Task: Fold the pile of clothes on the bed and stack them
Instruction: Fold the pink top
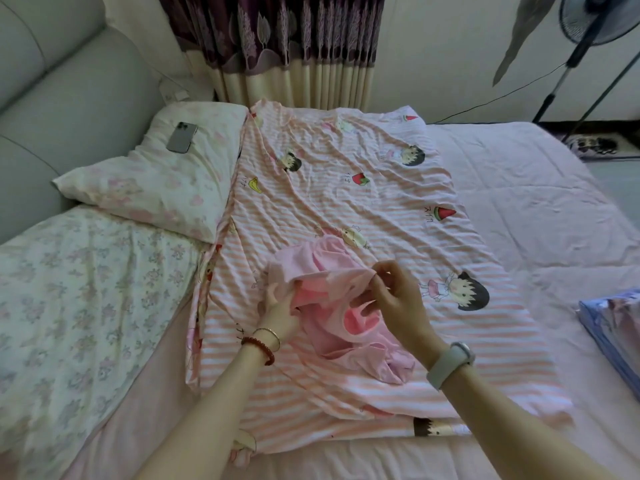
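2 hands work on a small pink garment (325,299) that lies bunched on a pink-striped sheet (346,202) printed with cartoon figures and fruit. The left hand (277,311), with a gold bangle and a red bead bracelet at its wrist, has its fingers tucked under the garment's left edge and grips the cloth there. The right hand (394,299), with a pale watch at its wrist, pinches the garment's upper edge between thumb and fingertips, just to the right of the left hand, with the cloth raised between them. The rest of the garment spills down below both hands toward the person, its brighter pink inside showing. Well to the right of the right hand, at the picture's edge, sits a stack of folded blue and pink cloth (616,330) on the bed (536,202). Far beyond the left hand, a phone (182,136) rests on a floral pillow (162,181).
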A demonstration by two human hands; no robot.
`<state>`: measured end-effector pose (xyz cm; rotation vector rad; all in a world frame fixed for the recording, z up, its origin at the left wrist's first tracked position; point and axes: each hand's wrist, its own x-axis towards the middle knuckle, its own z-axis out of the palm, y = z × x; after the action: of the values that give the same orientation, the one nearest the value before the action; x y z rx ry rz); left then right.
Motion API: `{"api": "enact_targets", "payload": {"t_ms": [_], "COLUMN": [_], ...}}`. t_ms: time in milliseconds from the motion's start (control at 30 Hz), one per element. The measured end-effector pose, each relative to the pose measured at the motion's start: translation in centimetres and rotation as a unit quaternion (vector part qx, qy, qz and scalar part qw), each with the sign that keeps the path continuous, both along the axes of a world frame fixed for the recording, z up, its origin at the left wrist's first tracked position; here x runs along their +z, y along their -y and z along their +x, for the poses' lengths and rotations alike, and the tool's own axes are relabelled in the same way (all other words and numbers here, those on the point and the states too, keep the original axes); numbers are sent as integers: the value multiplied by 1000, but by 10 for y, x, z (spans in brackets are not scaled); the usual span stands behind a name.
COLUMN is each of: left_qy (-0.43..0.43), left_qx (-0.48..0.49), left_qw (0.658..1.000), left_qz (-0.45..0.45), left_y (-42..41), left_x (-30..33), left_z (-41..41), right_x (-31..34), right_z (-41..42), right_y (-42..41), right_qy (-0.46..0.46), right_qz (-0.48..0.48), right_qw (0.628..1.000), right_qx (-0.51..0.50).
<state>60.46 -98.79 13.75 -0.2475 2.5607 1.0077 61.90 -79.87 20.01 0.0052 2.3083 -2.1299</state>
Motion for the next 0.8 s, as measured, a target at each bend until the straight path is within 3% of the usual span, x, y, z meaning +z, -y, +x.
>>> {"api": "enact_targets", "payload": {"t_ms": [133,267,467,567,667,800], "left_qy": [-8,-56,-86,-164,-286,-469], "left_qx": [-84,-103,-76,-19,26,13], "left_qw": [984,951,924,939,952,883], "left_qz": [-158,-286,-365,-302,-106,-30], "left_y": [5,8,6,-4,-18,-30], "left_x": [-2,6,30,52,86,149], "left_z": [-12,-19,-37,-45,-54,-67], "right_x": [35,51,63,71,83,117], "right_z": [-11,-10,0,7,13,14], "right_y": [-46,-96,-133,-134,-132,-136], "right_qy": [-60,-53,-13,-38,-119,-193], "right_qz": [2,1,4,77,230,294], "right_qw": [993,978,977,978,945,894], "right_qx": [-101,-200,-211,-189,-200,-279]}}
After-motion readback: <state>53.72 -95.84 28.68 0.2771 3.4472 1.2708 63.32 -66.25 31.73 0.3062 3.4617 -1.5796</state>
